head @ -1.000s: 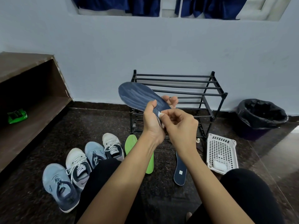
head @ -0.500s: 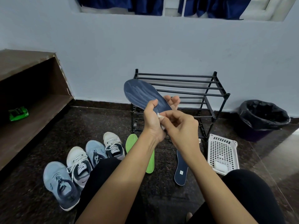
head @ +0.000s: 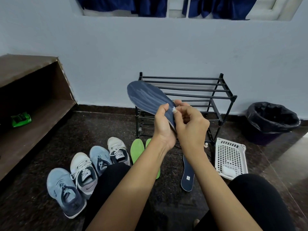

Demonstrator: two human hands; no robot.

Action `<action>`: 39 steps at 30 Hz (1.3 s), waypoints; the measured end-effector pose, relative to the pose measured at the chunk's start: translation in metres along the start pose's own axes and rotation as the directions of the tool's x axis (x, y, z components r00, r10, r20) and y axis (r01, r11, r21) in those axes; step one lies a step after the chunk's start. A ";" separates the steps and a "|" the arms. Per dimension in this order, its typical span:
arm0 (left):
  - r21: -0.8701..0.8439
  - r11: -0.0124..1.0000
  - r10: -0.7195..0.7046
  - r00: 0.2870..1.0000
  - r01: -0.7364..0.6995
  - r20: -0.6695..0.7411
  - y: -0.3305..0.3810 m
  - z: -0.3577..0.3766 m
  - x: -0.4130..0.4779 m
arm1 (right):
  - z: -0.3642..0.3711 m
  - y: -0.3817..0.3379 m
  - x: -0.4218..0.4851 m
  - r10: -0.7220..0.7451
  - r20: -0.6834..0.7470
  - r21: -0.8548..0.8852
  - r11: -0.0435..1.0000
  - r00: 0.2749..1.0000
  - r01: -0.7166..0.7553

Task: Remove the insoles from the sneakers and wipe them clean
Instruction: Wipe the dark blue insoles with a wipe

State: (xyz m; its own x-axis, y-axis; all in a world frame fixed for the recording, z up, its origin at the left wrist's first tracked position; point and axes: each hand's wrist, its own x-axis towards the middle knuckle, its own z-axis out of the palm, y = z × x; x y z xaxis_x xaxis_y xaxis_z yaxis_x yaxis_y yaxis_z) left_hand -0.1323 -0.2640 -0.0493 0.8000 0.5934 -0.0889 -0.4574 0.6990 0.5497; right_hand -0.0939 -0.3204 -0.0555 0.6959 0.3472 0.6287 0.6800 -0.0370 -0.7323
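Down low and close are two knees in black trousers. On the dark floor [head: 100,127] at the near left stand four sneakers [head: 83,174] in a row, two blue and two white. Just right of them lie two green insoles [head: 137,150], one partly hidden by an arm. Further right a flat dark insole [head: 187,177] lies on the floor. Beside it is a white basket [head: 230,155] with a small white thing inside.

Both arms reach out above these. The left hand [head: 164,125] has its grip closed round the heel end of a dark blue insole [head: 146,97]. This insole is up in the air with its toe end pointing far and left, and it has pale streaks on it. The right hand [head: 191,129] has its grip pinched tight on a small white bit [head: 174,109], which touches the insole just beside the left thumb.

Behind the hands a black shoe rack [head: 191,90] stands against the pale wall [head: 166,52]. A black bin [head: 273,117] sits far right. At the far left a brown shelf [head: 33,114] holds a green packet [head: 20,119].
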 end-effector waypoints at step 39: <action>-0.042 0.999 -0.015 1.000 0.015 0.000 0.011 -0.003 0.003 | -0.016 -0.010 -0.005 0.068 0.296 0.078 0.993 0.953 -0.094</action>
State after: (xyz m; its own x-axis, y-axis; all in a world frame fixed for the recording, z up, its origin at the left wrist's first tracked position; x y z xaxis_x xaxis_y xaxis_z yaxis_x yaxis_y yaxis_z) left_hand -0.1360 -0.2531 -0.0462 0.8066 0.5831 -0.0968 -0.4618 0.7239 0.5125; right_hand -0.1011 -0.3370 -0.0471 0.6404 0.6059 0.4719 0.5913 0.0031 -0.8065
